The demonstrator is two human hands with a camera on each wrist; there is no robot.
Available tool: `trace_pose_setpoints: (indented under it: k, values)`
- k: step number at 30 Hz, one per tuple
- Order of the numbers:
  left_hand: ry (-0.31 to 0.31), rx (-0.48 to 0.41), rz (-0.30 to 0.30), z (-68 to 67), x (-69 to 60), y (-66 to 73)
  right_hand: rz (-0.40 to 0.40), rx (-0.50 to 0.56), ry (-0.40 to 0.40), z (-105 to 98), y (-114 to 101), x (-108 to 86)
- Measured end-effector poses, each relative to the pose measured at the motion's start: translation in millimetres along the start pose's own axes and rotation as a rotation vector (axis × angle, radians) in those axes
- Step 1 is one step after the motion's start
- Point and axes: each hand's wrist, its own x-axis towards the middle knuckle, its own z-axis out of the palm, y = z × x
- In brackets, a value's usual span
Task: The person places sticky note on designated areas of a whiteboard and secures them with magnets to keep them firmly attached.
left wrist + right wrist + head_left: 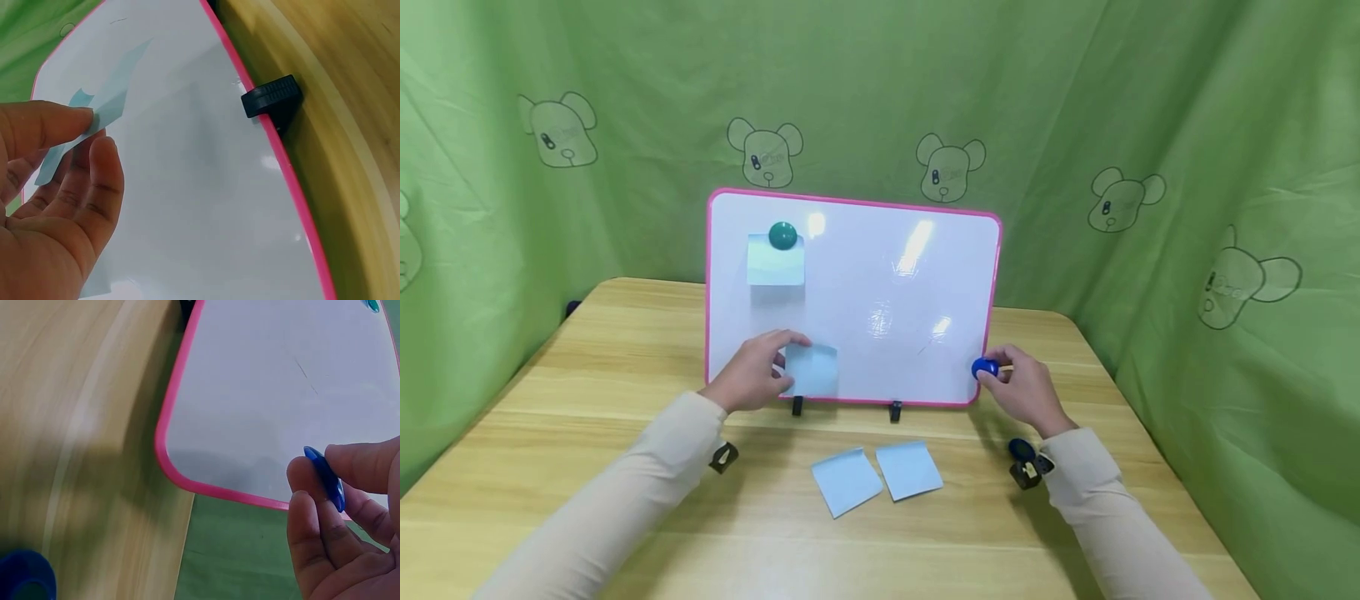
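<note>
Between thumb and fingers, my left hand (752, 371) pinches a light blue sticky note (814, 371) before the lower left of a pink-framed whiteboard (865, 292). The left wrist view shows that note (112, 103) nearly edge-on and apart from the board. A round blue magnet (984, 368) is pinched by my right hand (1024, 385) near the board's lower right corner; its thin side (326, 480) shows in the right wrist view. Higher on the board, a green magnet (782, 236) overlaps the top of another sticky note (775, 265).
Two more blue sticky notes (847, 482) lie side by side on the wooden table (760, 533). Another blue magnet (1022, 450) is beside my right wrist. Black feet (895, 411) support the board's lower edge. Green curtain (865, 83) hangs behind and at both sides.
</note>
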Motion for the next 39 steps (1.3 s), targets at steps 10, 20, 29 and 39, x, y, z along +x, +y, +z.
trace_pose_setpoints:
  k: [10,20,29,39]
  values:
    - [0.018,0.015,0.051,-1.6,4.8,6.8,0.015,0.013,-0.009,-0.6,-8.3,3.8]
    - [0.027,0.001,0.04,-3.0,9.2,10.6,0.014,0.016,-0.01,0.4,-13.5,8.7]
    - [0.04,0.015,0.06,-3.9,13.3,13.4,-0.027,0.011,0.016,0.8,-18.6,11.4]
    - [0.036,0.014,0.056,-5.5,21.1,19.9,-0.049,0.012,0.039,-0.5,-22.1,15.3]
